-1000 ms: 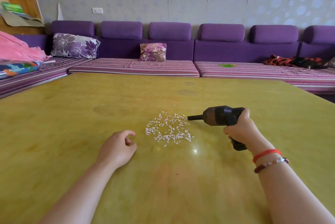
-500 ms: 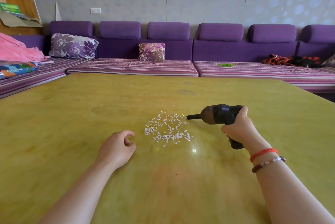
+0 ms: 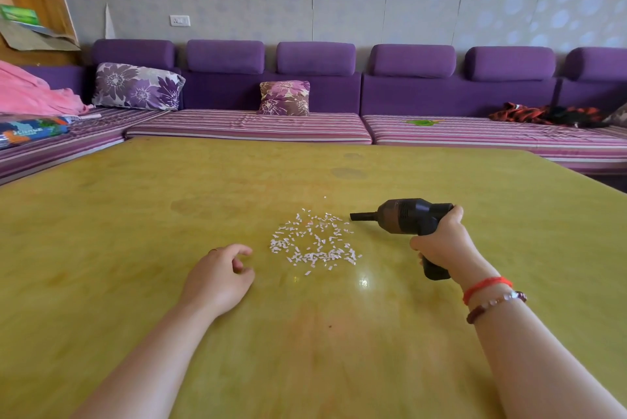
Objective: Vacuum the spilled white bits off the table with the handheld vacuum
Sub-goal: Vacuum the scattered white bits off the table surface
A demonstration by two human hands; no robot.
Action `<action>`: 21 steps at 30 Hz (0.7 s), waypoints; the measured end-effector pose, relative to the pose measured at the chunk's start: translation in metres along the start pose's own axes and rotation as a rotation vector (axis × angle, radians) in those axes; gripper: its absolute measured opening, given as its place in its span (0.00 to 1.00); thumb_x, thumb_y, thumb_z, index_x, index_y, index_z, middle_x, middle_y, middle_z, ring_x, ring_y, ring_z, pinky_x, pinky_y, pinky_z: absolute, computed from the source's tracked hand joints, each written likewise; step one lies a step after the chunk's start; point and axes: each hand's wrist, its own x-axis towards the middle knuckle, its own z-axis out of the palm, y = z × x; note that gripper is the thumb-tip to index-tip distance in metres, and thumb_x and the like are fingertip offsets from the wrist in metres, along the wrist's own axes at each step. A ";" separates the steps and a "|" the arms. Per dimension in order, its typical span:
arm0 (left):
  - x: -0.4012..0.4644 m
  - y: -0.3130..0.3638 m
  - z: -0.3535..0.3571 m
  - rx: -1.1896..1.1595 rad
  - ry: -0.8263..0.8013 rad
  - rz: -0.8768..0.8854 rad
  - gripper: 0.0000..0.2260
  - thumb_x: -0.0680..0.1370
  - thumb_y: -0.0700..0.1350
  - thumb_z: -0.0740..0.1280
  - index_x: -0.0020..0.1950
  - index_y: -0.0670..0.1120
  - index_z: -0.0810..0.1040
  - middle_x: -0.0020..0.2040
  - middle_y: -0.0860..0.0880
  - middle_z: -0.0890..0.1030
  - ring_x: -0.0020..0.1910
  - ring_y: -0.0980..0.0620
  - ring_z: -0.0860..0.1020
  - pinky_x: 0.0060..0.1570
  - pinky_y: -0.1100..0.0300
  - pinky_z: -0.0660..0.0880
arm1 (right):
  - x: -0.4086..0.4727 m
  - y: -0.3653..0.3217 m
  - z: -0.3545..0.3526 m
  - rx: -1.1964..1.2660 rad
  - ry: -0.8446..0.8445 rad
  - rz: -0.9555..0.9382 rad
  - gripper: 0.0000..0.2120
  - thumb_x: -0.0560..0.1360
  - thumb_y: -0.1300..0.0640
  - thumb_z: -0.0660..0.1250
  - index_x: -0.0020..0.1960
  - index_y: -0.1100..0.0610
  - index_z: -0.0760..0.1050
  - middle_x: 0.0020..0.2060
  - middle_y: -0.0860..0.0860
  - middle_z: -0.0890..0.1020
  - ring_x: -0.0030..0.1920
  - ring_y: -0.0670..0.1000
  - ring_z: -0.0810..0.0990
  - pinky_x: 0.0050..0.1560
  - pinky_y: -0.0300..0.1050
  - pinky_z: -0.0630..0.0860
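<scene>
A book on the sofa at far left carries lettering that looks like "SCIENCE"; nothing else is legible. The black handheld vacuum lies roughly level, its long axis running left to right, nozzle pointing left at the far right edge of the white bits scattered mid-tabletop. The right hand is wrapped tight around its grip, forearm reaching in from the lower right. The left hand rests on the tabletop, fingers loosely curled, holding nothing, just left of the bits.

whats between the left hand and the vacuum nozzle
The spilled white bits lie between the left hand and the vacuum nozzle, scattered on the table, in the head view.
</scene>
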 end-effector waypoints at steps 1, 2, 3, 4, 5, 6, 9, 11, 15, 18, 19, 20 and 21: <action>0.000 0.000 0.000 0.000 -0.001 -0.001 0.13 0.74 0.44 0.66 0.58 0.52 0.77 0.41 0.55 0.74 0.42 0.51 0.73 0.41 0.61 0.65 | 0.000 0.000 0.001 0.001 -0.002 0.000 0.32 0.70 0.66 0.64 0.68 0.62 0.50 0.44 0.62 0.77 0.42 0.61 0.80 0.40 0.51 0.77; 0.000 0.000 0.000 0.000 -0.002 -0.003 0.13 0.74 0.44 0.66 0.58 0.52 0.77 0.41 0.55 0.74 0.42 0.51 0.73 0.41 0.60 0.65 | 0.000 0.000 0.001 0.001 -0.004 0.000 0.32 0.70 0.66 0.64 0.68 0.62 0.50 0.43 0.61 0.77 0.41 0.60 0.79 0.39 0.51 0.76; 0.000 0.000 0.000 0.003 -0.002 -0.004 0.13 0.74 0.44 0.66 0.58 0.52 0.77 0.41 0.55 0.74 0.42 0.51 0.73 0.41 0.60 0.66 | 0.000 0.000 0.002 -0.001 -0.007 -0.002 0.31 0.71 0.66 0.64 0.68 0.62 0.50 0.42 0.61 0.76 0.40 0.60 0.79 0.38 0.50 0.76; 0.000 0.001 -0.001 0.004 -0.004 -0.005 0.13 0.74 0.44 0.66 0.58 0.52 0.77 0.41 0.55 0.74 0.42 0.51 0.73 0.41 0.60 0.66 | 0.000 -0.001 0.003 -0.002 -0.011 -0.002 0.32 0.71 0.66 0.64 0.68 0.62 0.50 0.42 0.60 0.76 0.39 0.59 0.78 0.36 0.49 0.75; 0.000 0.001 -0.001 0.003 -0.005 -0.005 0.13 0.74 0.44 0.66 0.58 0.52 0.77 0.41 0.54 0.74 0.42 0.51 0.73 0.42 0.60 0.66 | 0.000 -0.001 0.004 -0.005 -0.014 -0.003 0.32 0.71 0.66 0.64 0.68 0.62 0.50 0.41 0.60 0.76 0.39 0.59 0.78 0.35 0.48 0.74; 0.000 0.001 -0.001 0.001 -0.007 -0.005 0.13 0.74 0.44 0.66 0.58 0.52 0.77 0.41 0.54 0.75 0.42 0.51 0.73 0.42 0.60 0.66 | 0.000 -0.001 0.004 -0.009 -0.018 -0.003 0.32 0.71 0.66 0.64 0.68 0.63 0.50 0.42 0.60 0.76 0.39 0.59 0.78 0.34 0.47 0.74; 0.000 0.001 -0.001 -0.003 -0.009 -0.006 0.13 0.73 0.43 0.66 0.58 0.52 0.77 0.41 0.54 0.75 0.42 0.50 0.73 0.42 0.60 0.66 | 0.000 -0.001 0.005 -0.036 -0.028 -0.001 0.33 0.71 0.66 0.64 0.69 0.63 0.48 0.42 0.60 0.76 0.38 0.58 0.76 0.31 0.45 0.72; 0.000 0.001 0.000 -0.004 -0.007 -0.006 0.13 0.73 0.43 0.66 0.58 0.51 0.77 0.41 0.54 0.75 0.42 0.50 0.72 0.42 0.60 0.66 | 0.001 -0.001 0.004 -0.050 -0.021 -0.001 0.32 0.71 0.66 0.63 0.68 0.62 0.49 0.39 0.58 0.75 0.37 0.57 0.76 0.33 0.47 0.72; 0.000 0.001 -0.001 -0.002 -0.010 -0.005 0.13 0.74 0.43 0.65 0.58 0.51 0.77 0.41 0.54 0.75 0.41 0.51 0.72 0.41 0.60 0.65 | 0.001 -0.002 -0.001 -0.078 -0.015 0.002 0.32 0.71 0.66 0.63 0.69 0.62 0.49 0.34 0.55 0.72 0.36 0.57 0.76 0.36 0.50 0.73; 0.000 0.001 -0.001 -0.001 -0.013 -0.012 0.13 0.74 0.44 0.65 0.58 0.52 0.77 0.41 0.54 0.75 0.42 0.51 0.73 0.42 0.61 0.65 | 0.001 -0.002 -0.004 -0.080 -0.019 0.004 0.34 0.71 0.66 0.63 0.70 0.62 0.47 0.34 0.55 0.73 0.35 0.56 0.76 0.34 0.49 0.73; 0.000 0.001 -0.001 0.001 -0.014 -0.012 0.13 0.74 0.44 0.65 0.58 0.52 0.77 0.42 0.54 0.75 0.42 0.51 0.73 0.42 0.61 0.65 | 0.000 -0.002 -0.004 -0.081 -0.020 0.003 0.35 0.71 0.66 0.63 0.71 0.62 0.47 0.33 0.55 0.73 0.33 0.55 0.75 0.32 0.48 0.72; 0.000 0.001 -0.001 0.004 -0.015 -0.012 0.13 0.74 0.44 0.65 0.58 0.52 0.77 0.42 0.54 0.75 0.42 0.51 0.73 0.42 0.61 0.65 | 0.000 -0.002 -0.005 -0.082 -0.020 0.000 0.35 0.71 0.66 0.63 0.71 0.62 0.46 0.33 0.55 0.73 0.33 0.54 0.75 0.32 0.47 0.72; 0.000 0.001 -0.002 0.007 -0.015 -0.012 0.13 0.74 0.45 0.65 0.58 0.52 0.77 0.42 0.54 0.75 0.42 0.51 0.73 0.42 0.61 0.65 | 0.000 -0.002 -0.005 -0.082 -0.020 -0.003 0.35 0.71 0.66 0.63 0.71 0.62 0.46 0.33 0.55 0.73 0.32 0.54 0.75 0.31 0.47 0.72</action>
